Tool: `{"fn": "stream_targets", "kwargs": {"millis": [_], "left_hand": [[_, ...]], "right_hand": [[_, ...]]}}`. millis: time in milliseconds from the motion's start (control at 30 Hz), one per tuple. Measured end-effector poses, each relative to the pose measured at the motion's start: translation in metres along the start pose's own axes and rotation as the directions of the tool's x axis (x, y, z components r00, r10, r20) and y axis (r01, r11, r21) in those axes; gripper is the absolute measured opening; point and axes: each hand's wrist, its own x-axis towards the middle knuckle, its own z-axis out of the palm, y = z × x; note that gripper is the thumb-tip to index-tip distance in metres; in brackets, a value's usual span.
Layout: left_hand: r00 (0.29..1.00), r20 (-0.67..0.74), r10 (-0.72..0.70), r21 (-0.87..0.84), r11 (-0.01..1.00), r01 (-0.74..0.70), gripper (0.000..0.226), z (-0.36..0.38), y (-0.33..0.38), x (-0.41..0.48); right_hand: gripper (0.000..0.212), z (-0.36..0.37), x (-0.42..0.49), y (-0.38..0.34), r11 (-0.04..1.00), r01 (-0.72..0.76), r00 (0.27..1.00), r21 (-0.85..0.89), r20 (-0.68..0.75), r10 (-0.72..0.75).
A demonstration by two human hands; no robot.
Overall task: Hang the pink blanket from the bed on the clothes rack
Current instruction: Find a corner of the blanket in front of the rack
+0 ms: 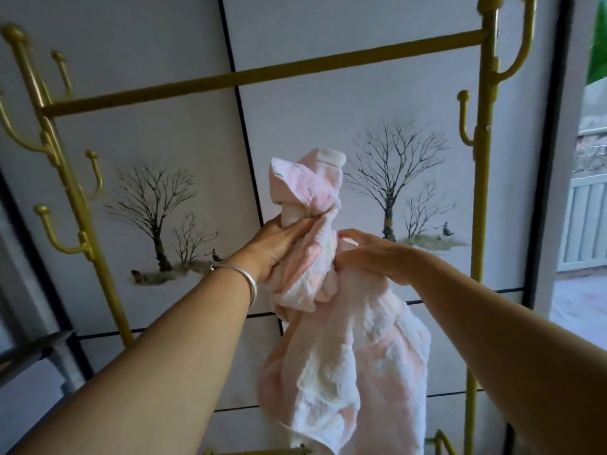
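I had two hands up, my left hand [276, 247] and my right hand [368, 257], and both were closed on one pink blanket [345, 366]. I wore one silver bangle [244, 277], on the left wrist. Before me stood one gold clothes rack [262, 73] with one crossbar and two uprights. I counted five hooks in view on the left upright and two on the right. On the wall panels [295, 133] behind were two painted scenes, each with one large bare tree and one smaller.
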Motion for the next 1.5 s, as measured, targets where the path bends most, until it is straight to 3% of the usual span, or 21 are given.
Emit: {"fn": "stream_targets", "kwargs": {"millis": [133, 267, 400, 600, 733, 833, 1000, 1100, 1167, 1267, 1367, 1500], "left_hand": [[0.998, 0.011, 0.066, -0.003, 0.998, -0.066, 0.024, 0.000, 0.004, 0.015], [0.996, -0.012, 0.092, -0.008, 0.996, -0.092, 0.024, -0.003, 0.007, 0.022], [0.996, -0.008, 0.086, -0.035, 0.996, -0.086, 0.046, -0.009, 0.013, 0.028], [0.999, 0.012, 0.051, -0.105, 0.993, -0.049, 0.062, -0.022, 0.020, 0.033], [0.998, 0.002, 0.055, -0.160, 0.986, -0.054, 0.045, -0.031, 0.028, 0.038], [0.999, 0.028, 0.028, -0.196, 0.980, -0.022, 0.041, -0.038, 0.030, 0.043], [0.993, 0.117, -0.031, -0.324, 0.944, 0.068, 0.027, -0.042, 0.029, 0.047], [0.988, 0.044, 0.148, -0.188, 0.972, -0.137, 0.022, -0.037, 0.029, 0.053], [0.987, 0.072, 0.145, -0.077, 0.987, -0.139, 0.038, -0.035, 0.032, 0.054], [0.989, 0.039, 0.141, 0.002, 0.990, -0.141, 0.039, -0.035, 0.036, 0.059], [0.981, -0.022, 0.195, 0.052, 0.980, -0.193, 0.041, -0.037, 0.041, 0.065], [0.984, -0.028, 0.174, 0.037, 0.984, -0.173, 0.070, -0.047, 0.055, 0.071]], "right_hand": [[0.051, -0.007, 0.011, -0.006, 0.998, 0.061, 0.998, -0.005, -0.022, -0.061], [0.041, -0.009, 0.017, -0.014, 0.992, 0.042, 0.997, -0.115, -0.066, -0.050], [0.030, -0.009, 0.021, -0.022, 0.991, 0.045, 0.988, -0.129, -0.139, -0.063], [0.030, 0.002, 0.028, -0.033, 0.995, 0.068, 0.982, -0.078, -0.169, -0.080], [0.031, 0.009, 0.040, -0.040, 0.991, 0.093, 0.981, 0.091, -0.179, -0.075], [0.028, 0.013, 0.045, -0.044, 0.983, 0.134, 0.972, 0.125, -0.208, -0.106], [0.004, 0.022, 0.048, -0.046, 0.962, 0.194, 0.960, 0.192, -0.237, -0.146], [0.012, 0.024, 0.053, -0.049, 0.947, 0.253, 0.941, 0.200, -0.280, -0.192], [0.023, 0.024, 0.055, -0.053, 0.944, 0.288, 0.922, 0.164, -0.314, -0.226], [0.034, 0.023, 0.059, -0.059, 0.934, 0.310, 0.906, 0.178, -0.352, -0.234], [0.028, 0.020, 0.062, -0.067, 0.927, 0.312, 0.911, 0.207, -0.344, -0.230], [0.015, 0.022, 0.066, -0.080, 0.907, 0.324, 0.931, 0.270, -0.258, -0.257]]}}
